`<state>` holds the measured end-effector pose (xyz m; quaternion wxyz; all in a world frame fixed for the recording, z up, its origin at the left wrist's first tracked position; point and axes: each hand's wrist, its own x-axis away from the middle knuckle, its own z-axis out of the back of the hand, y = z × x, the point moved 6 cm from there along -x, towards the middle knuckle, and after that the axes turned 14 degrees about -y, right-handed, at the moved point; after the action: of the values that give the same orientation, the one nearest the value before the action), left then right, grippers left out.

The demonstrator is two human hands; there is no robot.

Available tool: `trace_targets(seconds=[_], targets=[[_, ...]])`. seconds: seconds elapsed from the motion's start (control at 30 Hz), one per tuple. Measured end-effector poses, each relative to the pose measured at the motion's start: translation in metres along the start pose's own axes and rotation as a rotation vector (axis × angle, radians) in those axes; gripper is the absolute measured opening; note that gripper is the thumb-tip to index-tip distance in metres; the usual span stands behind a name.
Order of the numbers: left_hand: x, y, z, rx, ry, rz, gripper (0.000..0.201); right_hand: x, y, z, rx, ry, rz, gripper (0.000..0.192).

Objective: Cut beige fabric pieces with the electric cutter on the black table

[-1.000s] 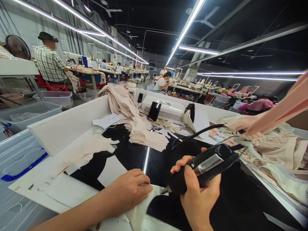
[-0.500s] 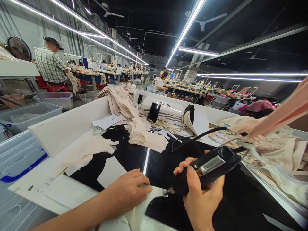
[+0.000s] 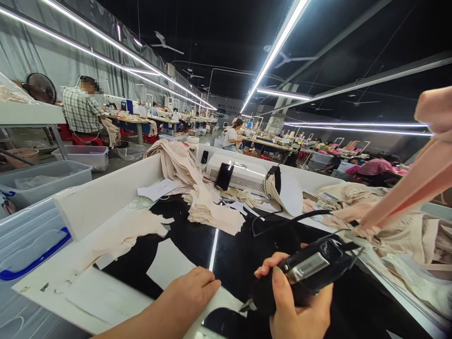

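Near the bottom centre my left hand [image 3: 189, 299] rests with its fingers together and curled down on a pale piece of fabric or paper [image 3: 228, 299]. The piece reaches right from under my fingers to a metal cutting tip. That tip belongs to black handheld electric scissors [image 3: 307, 278], which my right hand [image 3: 300, 310] grips around the body, thumb on the near side. A black cord and a peach fabric strip [image 3: 399, 202] are tied at the tool's rear end. White pattern paper [image 3: 173, 263] lies just beyond my left hand.
Stacked beige cut pieces [image 3: 212, 212], a phone [image 3: 224, 176] and a white slotted box [image 3: 242, 172] stand along the back. Beige fabric [image 3: 416, 216] is heaped at right. White boards [image 3: 109, 190] wall the black tabletop. Plastic bins [image 3: 38, 181] stand left; people sew beyond.
My view has tilted and shifted slightly. My left hand sits a little lower, its fingers more curled. The electric scissors remain in my right hand with their tip at the pale piece.
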<state>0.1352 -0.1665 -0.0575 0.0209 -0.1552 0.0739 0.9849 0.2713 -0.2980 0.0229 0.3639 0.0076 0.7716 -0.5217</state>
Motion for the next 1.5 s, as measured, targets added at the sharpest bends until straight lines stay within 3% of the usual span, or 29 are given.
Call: trace_targets(seconds=[0.27,0.63,0.8,0.93,1.17,1.27,1.5], targets=[[-0.004,0.004,0.008,-0.001,-0.226,0.084,0.031,0.008,-0.007,-0.001,0.024,0.015,0.009,0.049],[-0.006,0.022,0.001,-0.195,-0.291,0.066,0.006,0.015,-0.013,-0.004,-0.001,-0.007,0.033,0.052],[-0.008,0.028,-0.001,-0.263,-0.312,0.072,0.028,0.016,-0.014,-0.004,-0.002,-0.012,0.032,0.056],[-0.005,0.021,0.0,-0.171,-0.386,0.117,0.021,0.017,-0.015,-0.003,-0.003,-0.001,0.022,0.057],[0.0,0.017,0.021,0.023,-0.447,0.147,0.015,0.016,-0.017,-0.008,-0.014,0.018,0.027,0.056],[-0.002,0.021,0.025,-0.019,-0.448,0.12,0.022,0.016,-0.019,-0.008,-0.003,0.017,0.021,0.055],[0.0,0.038,0.011,-0.205,-0.332,0.003,0.067,0.018,-0.02,-0.007,0.017,0.024,0.01,0.057]])
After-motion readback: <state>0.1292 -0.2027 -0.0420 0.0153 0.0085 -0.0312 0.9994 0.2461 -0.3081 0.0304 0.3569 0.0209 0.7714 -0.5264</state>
